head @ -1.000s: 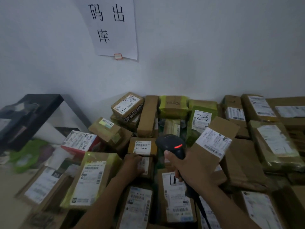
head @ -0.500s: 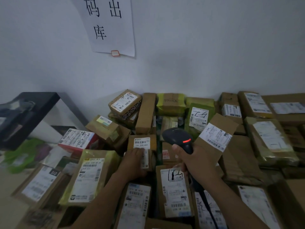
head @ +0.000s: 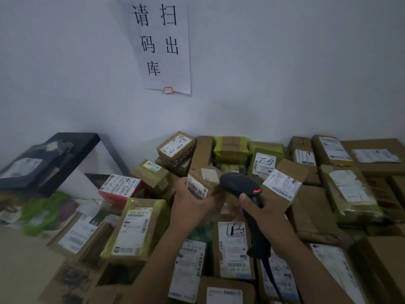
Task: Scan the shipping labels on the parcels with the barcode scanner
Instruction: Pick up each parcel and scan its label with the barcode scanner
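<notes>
Now the small box point(head: 203, 181) is up off the parcels point(head: 232, 249), gripped in the left hand point(head: 190, 205); half a second ago it lay flat among them. Label point(head: 196, 189) on its near face. Scanner point(head: 241, 185) just right of the box, right hand point(head: 260, 211) clenched round its handle. Judged ready to scan.

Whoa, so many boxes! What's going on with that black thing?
Someone is scanning parcels. Their left hand holds a small brown box up over the pile of parcels, its white label facing them. Their right hand grips the black barcode scanner, whose head is close beside that box, with a red light glowing. Many more labelled parcels lie around, up against the wall.
</notes>
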Demonstrator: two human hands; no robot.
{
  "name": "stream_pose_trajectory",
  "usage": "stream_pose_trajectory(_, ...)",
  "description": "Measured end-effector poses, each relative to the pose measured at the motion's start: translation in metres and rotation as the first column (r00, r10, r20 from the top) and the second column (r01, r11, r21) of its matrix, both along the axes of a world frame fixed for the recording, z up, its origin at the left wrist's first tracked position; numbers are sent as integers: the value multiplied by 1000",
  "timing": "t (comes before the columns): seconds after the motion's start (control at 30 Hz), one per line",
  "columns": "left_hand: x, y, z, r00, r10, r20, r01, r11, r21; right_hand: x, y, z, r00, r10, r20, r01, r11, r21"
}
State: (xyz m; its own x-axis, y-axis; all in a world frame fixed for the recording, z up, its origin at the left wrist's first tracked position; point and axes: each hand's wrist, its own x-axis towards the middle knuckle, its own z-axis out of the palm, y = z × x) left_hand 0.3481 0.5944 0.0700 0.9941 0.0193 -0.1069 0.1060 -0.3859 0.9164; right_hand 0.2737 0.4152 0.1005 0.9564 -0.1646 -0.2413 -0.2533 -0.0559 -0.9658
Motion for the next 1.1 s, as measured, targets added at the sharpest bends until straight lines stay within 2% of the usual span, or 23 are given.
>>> stream_pose_trajectory(0.07, -14, -9, 11, 999, 8, -37, -13, 990, -143, -6, 2, 0, 1000, -14, 5, 13, 998, 69)
stream_pose_trajectory(0.2, -39, -7, 26, 993, -114, -28, 103, 962, -253, -18, -5, 1, 986, -148, -83, 168, 915, 368)
stream_pose_trajectory(0.3, -52, 0, 30, 953, -297, -55, 270, 921, -281, -26, -12, 2, 965, -219, -143, 260, 872, 416)
stream_pose_trajectory(0.4, -61, 3, 27, 933, -341, -113, 289, 900, -327, -34, -12, 3, 962, -229, -152, 273, 857, 438)
stream_pose_trajectory(0.53, -64, 8, 15, 975, -166, -148, 110, 938, -328, -41, -13, 10, 976, -186, -113, 217, 872, 439)
stream_pose_trajectory(0.63, -68, 15, 11, 988, 27, -154, -70, 957, -282, -45, -18, 18, 995, -91, -45, 101, 939, 330)
stream_pose_trajectory(0.73, -71, 27, 6, 969, 195, -152, -225, 948, -224, -51, -22, 23, 999, 6, -39, 3, 973, 229)
stream_pose_trajectory(0.93, -78, 44, 1, 953, 262, -152, -291, 931, -222, -58, -12, 34, 979, 197, -54, -189, 974, 121)
stream_pose_trajectory(1.1, -82, 52, -2, 949, 281, -142, -305, 933, -189, -62, -5, 39, 971, 233, -45, -229, 970, 79)
